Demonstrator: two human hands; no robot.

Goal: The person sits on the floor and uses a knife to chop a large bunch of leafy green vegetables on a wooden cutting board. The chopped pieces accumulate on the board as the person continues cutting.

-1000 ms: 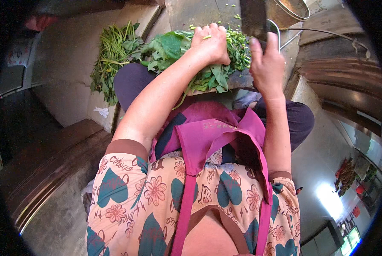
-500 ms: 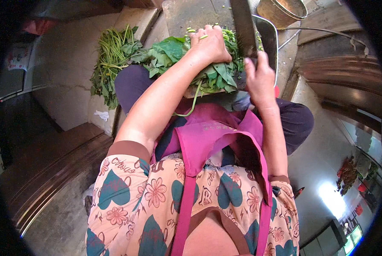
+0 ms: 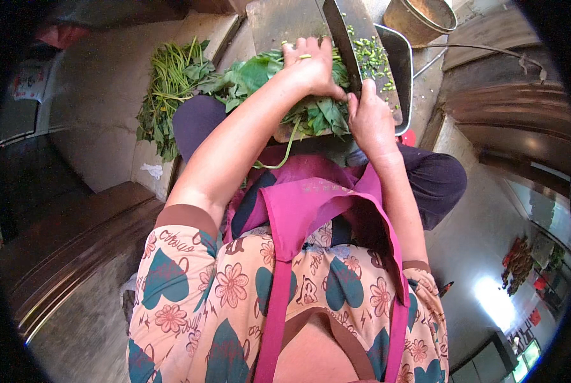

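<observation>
My left hand (image 3: 312, 69) presses down on a bunch of leafy greens (image 3: 250, 80), fingers curled over it and a cut green piece stuck to a finger. The greens lie across a worn cutting board (image 3: 276, 25), with leaves hanging over its near edge. In my right hand (image 3: 373, 122) is the handle of a long dark cleaver (image 3: 341, 41). Its blade stands beside the greens, just right of my left hand, pointing away from me. Small chopped green pieces (image 3: 371, 59) are scattered on the board to the right of the blade.
A metal-rimmed basin (image 3: 400, 48) sits under the board's right side. Beyond it stands a worn bucket (image 3: 422, 19), with a thin hose (image 3: 489, 48) running to the right. Another pile of long-stemmed greens (image 3: 170, 83) lies left of my knee. A white scrap (image 3: 151, 170) is nearby.
The cleaver has moved left and down against the greens, with my right hand shifting left. Chopped pieces on the board's right side are now in plain view. My left hand stays nearly in place.
</observation>
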